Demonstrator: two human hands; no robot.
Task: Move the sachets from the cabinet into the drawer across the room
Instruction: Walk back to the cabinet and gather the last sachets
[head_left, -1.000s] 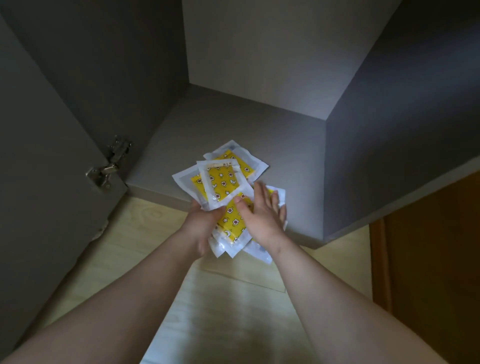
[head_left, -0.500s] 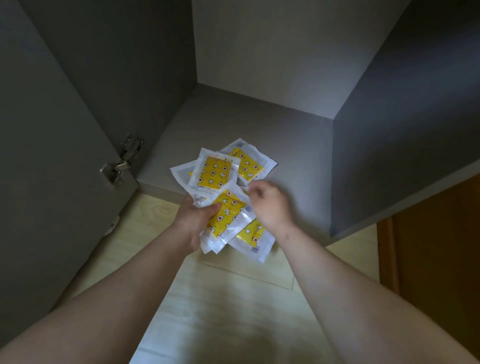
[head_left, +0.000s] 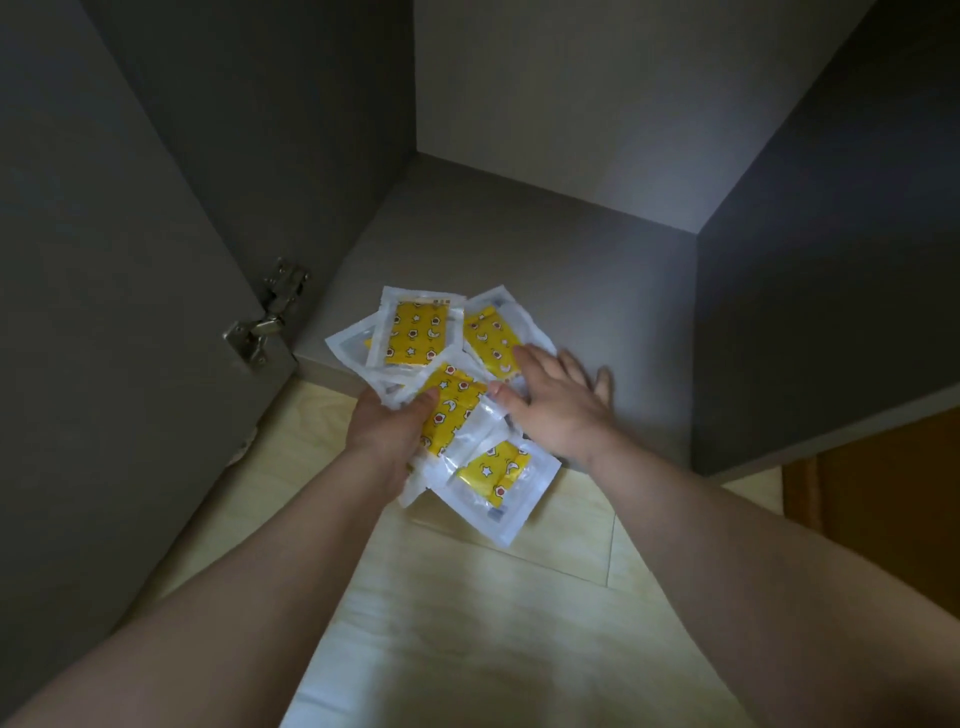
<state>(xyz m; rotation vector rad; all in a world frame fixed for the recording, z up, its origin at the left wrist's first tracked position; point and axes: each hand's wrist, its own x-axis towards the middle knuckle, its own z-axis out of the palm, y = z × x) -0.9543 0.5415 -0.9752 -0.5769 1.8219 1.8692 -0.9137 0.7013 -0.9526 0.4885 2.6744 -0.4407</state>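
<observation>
Several sachets (head_left: 415, 335) are lying in a loose fan at the front edge of the cabinet (head_left: 519, 244) shelf, some resting on the shelf and some hanging out over the pale floor (head_left: 467, 597). Starting at the left, past the open door (head_left: 104, 338) and its hinge (head_left: 262, 319), the left hand (head_left: 387, 423) is pinching the bundle. Its thumb is pressing down on a yellow sachet while its fingers are going underneath, out of sight. That grip is catching only one corner of the fan, so slippage is the likely trouble. The slick packets are overlapping rather than stacking squarely. The lowest sachet (head_left: 493, 478) is jutting past the shelf lip with nothing under it, so it may be sliding free and dropping once the bundle is lifted. Further right, the right hand (head_left: 558, 400) is lying palm down with fingers spread across the rightmost packet and the shelf, gripping nothing; a packet sitting under it could get missed. As for heading, no two packets are agreeing. The top-left one is running its long axis toward the cabinet's back, its neighbour is leaning a little to the left, and the lowest is pointing diagonally toward the person.
</observation>
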